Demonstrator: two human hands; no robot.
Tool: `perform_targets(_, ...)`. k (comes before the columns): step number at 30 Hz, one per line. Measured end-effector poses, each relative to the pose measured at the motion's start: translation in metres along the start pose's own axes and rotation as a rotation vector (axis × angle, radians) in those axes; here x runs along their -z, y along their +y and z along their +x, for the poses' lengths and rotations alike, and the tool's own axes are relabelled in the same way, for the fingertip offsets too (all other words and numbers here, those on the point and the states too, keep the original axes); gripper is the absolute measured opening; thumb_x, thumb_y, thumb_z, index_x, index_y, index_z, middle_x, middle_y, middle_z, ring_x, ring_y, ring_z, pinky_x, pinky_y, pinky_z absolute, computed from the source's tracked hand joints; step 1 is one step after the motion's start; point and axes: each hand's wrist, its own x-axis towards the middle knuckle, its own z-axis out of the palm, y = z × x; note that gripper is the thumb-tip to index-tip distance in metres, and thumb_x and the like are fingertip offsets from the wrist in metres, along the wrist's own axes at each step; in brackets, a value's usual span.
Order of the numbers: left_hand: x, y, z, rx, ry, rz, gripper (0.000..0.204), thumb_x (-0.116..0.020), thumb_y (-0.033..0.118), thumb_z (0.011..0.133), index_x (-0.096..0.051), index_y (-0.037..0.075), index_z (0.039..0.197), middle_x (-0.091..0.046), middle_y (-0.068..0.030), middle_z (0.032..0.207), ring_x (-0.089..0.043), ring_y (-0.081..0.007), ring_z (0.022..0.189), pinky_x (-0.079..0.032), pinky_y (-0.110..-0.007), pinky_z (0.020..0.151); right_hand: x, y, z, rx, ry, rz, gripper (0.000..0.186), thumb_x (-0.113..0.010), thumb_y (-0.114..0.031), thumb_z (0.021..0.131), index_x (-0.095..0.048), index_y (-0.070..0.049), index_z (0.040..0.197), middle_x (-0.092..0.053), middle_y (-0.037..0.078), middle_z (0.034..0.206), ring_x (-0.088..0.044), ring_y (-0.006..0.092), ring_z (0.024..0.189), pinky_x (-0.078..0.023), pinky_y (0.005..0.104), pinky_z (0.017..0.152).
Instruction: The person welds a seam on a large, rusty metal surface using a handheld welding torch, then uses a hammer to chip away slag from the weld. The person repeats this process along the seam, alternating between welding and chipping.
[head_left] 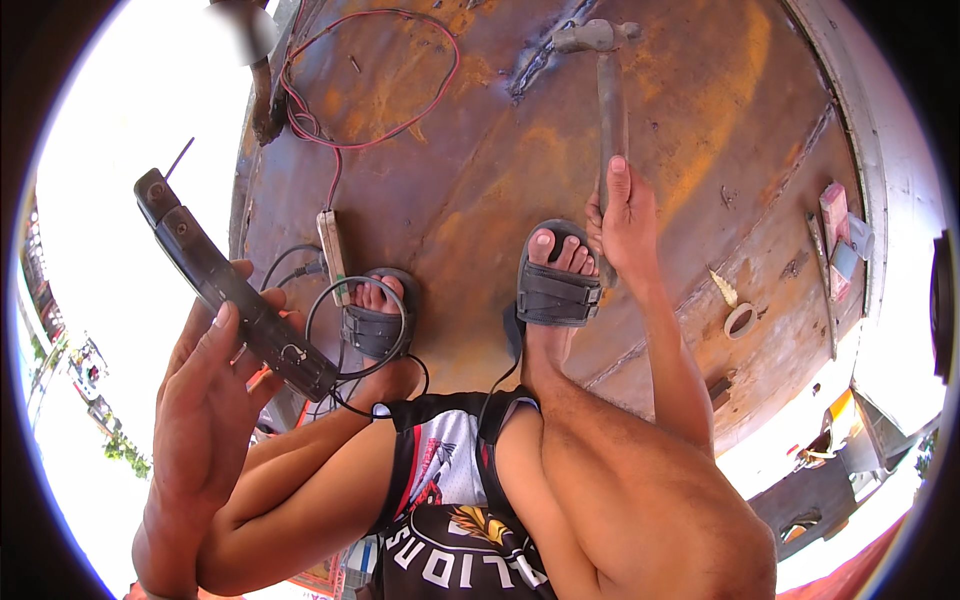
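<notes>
My left hand point(205, 400) is closed around a black welding electrode holder point(235, 290), raised at the left. A thin rod point(180, 158) sticks out of its far end. From its lower end a black cable point(405, 320) loops down past my left foot. On the right, my right hand point(625, 215) grips a hammer point(610, 110) by its handle, with the head pointing away from me. The hammer's head lies over or beside a rough, bright weld seam point(545, 60) on the rusty metal plate point(470, 180); whether it touches the plate I cannot tell.
My sandalled feet point(560, 285) stand on the plate. Beside the left foot lies a power strip point(332, 255) with a plug; its red-and-black cord point(455, 75) coils at the far left. A pinkish box point(835, 240), a thin rod point(823, 285) and a small ring point(740, 320) lie right.
</notes>
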Motion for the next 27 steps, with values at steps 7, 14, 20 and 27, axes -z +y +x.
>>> perform_targets(7,-0.001,0.001,-0.001,0.002,-0.020,-0.008,0.051,-0.054,0.030,0.107,-0.041,0.009,0.151,-0.063,-0.0091,0.127,-0.061,-0.0204,0.118,-0.045,-0.042,0.098,0.009,-0.023,0.001,-0.169,-0.087,0.041,0.054,-0.043,-0.059,0.106,-0.045,-0.008,0.089,-0.043,0.001,0.060,-0.039,0.0074,0.042,-0.031,0.0265,0.038)
perform_targets(14,-0.002,-0.001,-0.001,-0.001,-0.010,-0.006,0.052,-0.054,0.030,0.107,-0.041,0.008,0.152,-0.063,-0.0100,0.127,-0.061,-0.0211,0.119,-0.045,-0.042,0.098,0.011,-0.021,0.010,-0.186,-0.151,-0.108,0.052,-0.045,-0.055,0.107,-0.049,-0.006,0.091,-0.044,0.001,0.059,-0.039,0.0070,0.043,-0.031,0.0266,0.039)
perform_targets(20,-0.003,-0.001,-0.002,-0.010,-0.021,-0.004,0.052,-0.054,0.030,0.107,-0.041,0.008,0.152,-0.063,-0.0098,0.127,-0.060,-0.0213,0.119,-0.045,-0.043,0.098,0.003,-0.007,0.014,0.000,-0.090,-0.156,0.051,-0.045,-0.053,0.107,-0.051,-0.005,0.094,-0.046,0.001,0.060,-0.041,0.0079,0.043,-0.032,0.0268,0.039)
perform_targets(27,0.002,-0.004,-0.003,-0.010,-0.024,0.003,0.051,-0.054,0.030,0.107,-0.041,0.009,0.151,-0.063,-0.0099,0.127,-0.060,-0.0212,0.119,-0.045,-0.043,0.098,0.009,-0.035,-0.002,-0.116,-0.089,0.091,0.051,-0.044,-0.054,0.107,-0.053,-0.004,0.097,-0.047,0.002,0.061,-0.044,0.0087,0.044,-0.033,0.0262,0.040)
